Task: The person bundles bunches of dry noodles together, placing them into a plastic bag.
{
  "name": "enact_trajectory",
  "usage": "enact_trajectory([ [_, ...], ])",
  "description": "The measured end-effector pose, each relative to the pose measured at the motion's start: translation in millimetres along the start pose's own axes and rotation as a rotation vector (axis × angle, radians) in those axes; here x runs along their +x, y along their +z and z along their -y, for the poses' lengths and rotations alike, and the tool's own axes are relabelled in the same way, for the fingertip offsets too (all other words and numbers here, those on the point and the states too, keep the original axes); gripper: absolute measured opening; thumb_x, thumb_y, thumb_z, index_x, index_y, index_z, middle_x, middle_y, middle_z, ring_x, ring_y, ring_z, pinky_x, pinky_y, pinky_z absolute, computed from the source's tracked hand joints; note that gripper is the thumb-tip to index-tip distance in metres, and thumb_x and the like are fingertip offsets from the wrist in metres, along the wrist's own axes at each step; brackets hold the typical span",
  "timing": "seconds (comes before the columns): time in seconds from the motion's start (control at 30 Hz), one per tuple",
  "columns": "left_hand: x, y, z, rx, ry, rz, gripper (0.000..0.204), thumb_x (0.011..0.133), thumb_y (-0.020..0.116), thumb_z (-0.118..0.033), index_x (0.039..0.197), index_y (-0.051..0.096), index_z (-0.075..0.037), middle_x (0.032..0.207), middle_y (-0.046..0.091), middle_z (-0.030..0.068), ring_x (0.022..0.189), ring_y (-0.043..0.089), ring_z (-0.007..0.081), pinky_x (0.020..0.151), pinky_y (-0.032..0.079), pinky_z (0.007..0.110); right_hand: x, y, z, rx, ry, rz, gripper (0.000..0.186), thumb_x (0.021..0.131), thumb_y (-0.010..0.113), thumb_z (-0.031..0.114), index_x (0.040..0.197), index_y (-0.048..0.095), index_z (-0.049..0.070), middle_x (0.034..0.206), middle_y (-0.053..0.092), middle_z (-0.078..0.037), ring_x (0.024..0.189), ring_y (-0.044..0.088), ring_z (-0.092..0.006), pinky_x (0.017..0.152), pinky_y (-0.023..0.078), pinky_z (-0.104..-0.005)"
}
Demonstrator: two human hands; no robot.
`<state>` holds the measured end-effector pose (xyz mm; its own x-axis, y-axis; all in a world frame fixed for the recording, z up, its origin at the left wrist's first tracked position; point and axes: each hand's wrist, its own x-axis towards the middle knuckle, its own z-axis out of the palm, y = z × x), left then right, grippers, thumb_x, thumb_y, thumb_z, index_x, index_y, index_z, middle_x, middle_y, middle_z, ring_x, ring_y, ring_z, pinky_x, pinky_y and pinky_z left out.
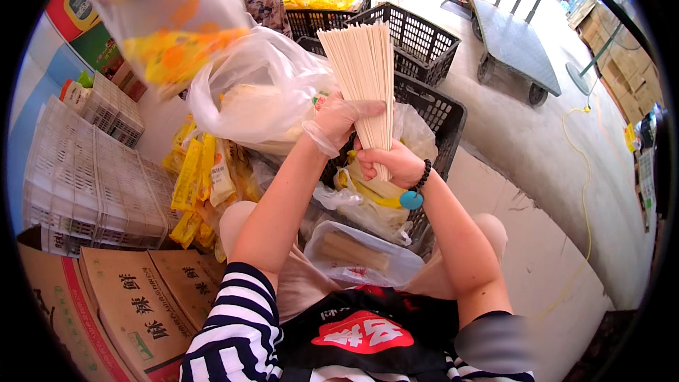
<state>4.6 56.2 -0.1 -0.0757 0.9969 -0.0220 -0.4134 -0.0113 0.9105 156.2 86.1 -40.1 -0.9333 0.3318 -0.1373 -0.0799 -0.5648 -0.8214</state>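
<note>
A thick bundle of long, pale dried noodles (pixel 359 56) stands upright in front of me, its top fanned out. My left hand (pixel 338 119), in a thin clear plastic glove, is closed round its middle. Lower down, my right hand (pixel 397 164) grips the narrow bottom end; a black beaded bracelet with a turquoise disc (pixel 411 200) circles that wrist. Just left of the bundle sits a large clear plastic bag (pixel 244 110) with more pale noodles inside. Between my knees, a translucent tray (pixel 332 265) holds a light brown bundle, partly blurred under plastic.
Black crates (pixel 442 117) stand beyond my hands, with yellow packages among them. Yellow packets (pixel 191 177) are heaped at left beside white crates (pixel 85 177) and cardboard boxes (pixel 134 297). Another person holds up a printed plastic bag (pixel 177 35). A flat trolley (pixel 513 46) stands far right.
</note>
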Motion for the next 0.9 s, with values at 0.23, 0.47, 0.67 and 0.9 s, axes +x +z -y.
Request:
enact_trajectory([
  [0.23, -5, 6, 0, 0.051, 0.011, -0.085, 0.03, 0.074, 0.068, -0.005, 0.102, 0.059, -0.002, 0.088, 0.064, 0.0066, 0.076, 0.063, 0.0178, 0.067, 0.053, 0.031, -1, 1, -2, -0.024, 0.016, -0.017, 0.018, 0.08, 0.061, 0.004, 0.095, 0.051, 0.003, 0.07, 0.051, -0.003, 0.057, 0.05, -0.0138, 0.055, 0.044, -0.0305],
  [0.47, -6, 2, 7, 0.02, -0.035, -0.063, 0.033, 0.075, 0.067, -0.004, 0.106, 0.057, -0.001, 0.093, 0.064, 0.0086, 0.08, 0.063, 0.0195, 0.069, 0.053, 0.032, -4, 7, -11, 0.035, 0.039, -0.074, 0.017, 0.079, 0.061, 0.004, 0.093, 0.051, 0.004, 0.071, 0.051, -0.003, 0.058, 0.051, -0.0133, 0.055, 0.045, -0.0313],
  [0.67, -3, -11, 22, -0.08, -0.154, -0.012, 0.042, 0.077, 0.066, -0.004, 0.116, 0.052, -0.003, 0.101, 0.063, 0.01, 0.088, 0.062, 0.0206, 0.078, 0.052, 0.035, -4, 10, -24, 0.098, 0.096, -0.134, 0.016, 0.08, 0.058, 0.008, 0.094, 0.049, 0.005, 0.068, 0.048, -0.002, 0.056, 0.048, -0.0131, 0.055, 0.044, -0.0308],
  [0.9, -15, -17, 16, -0.315, -0.227, 0.162, 0.052, 0.081, 0.066, -0.02, 0.126, 0.044, -0.007, 0.117, 0.056, 0.0118, 0.105, 0.058, 0.0252, 0.084, 0.051, 0.038, -8, 14, -32, 0.106, 0.138, -0.12, 0.015, 0.082, 0.056, 0.01, 0.094, 0.049, 0.007, 0.069, 0.046, 0.0, 0.057, 0.047, -0.0122, 0.056, 0.043, -0.0297],
])
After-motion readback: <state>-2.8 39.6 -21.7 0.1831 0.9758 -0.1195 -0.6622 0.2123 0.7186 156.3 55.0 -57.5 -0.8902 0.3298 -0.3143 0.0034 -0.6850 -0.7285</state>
